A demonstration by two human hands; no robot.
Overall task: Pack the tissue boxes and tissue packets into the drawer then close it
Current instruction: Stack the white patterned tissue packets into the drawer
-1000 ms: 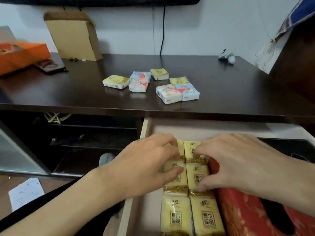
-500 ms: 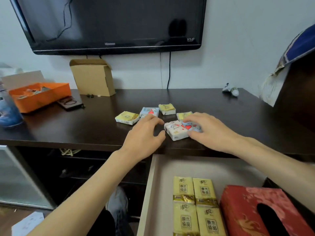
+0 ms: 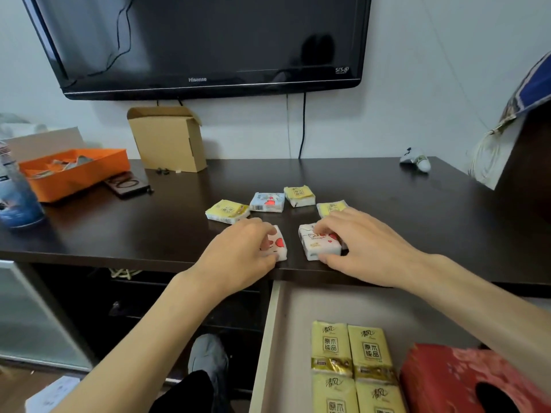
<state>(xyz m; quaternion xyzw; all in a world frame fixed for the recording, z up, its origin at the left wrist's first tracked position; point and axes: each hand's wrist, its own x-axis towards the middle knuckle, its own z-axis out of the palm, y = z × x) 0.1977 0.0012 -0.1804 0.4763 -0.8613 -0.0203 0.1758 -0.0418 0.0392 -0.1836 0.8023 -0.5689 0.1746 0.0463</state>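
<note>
Near the front edge of the dark table (image 3: 417, 222), my left hand (image 3: 241, 257) grips a white packet with red hearts (image 3: 278, 244). My right hand (image 3: 366, 248) grips a second white heart-print packet (image 3: 317, 242), with another packet partly hidden under its fingers. Behind them lie a yellow packet (image 3: 228, 210), a blue-white packet (image 3: 267, 202), another yellow packet (image 3: 299, 195) and a third yellow one (image 3: 331, 207). Below, the open drawer (image 3: 268, 338) holds several yellow tissue packets (image 3: 351, 353) in rows and a red tissue box (image 3: 456, 380).
An orange tray (image 3: 74, 171), a dark case (image 3: 126, 183) and an open cardboard box (image 3: 168, 138) stand at the back left. A blue bottle (image 3: 16, 195) is at the far left. A TV (image 3: 196, 43) hangs above. A small white object (image 3: 416, 160) lies back right.
Both hands left the yellow packets in the drawer and rose to the table top. Each has since closed on a white heart-print packet, and the left one has been drawn toward the front edge.
</note>
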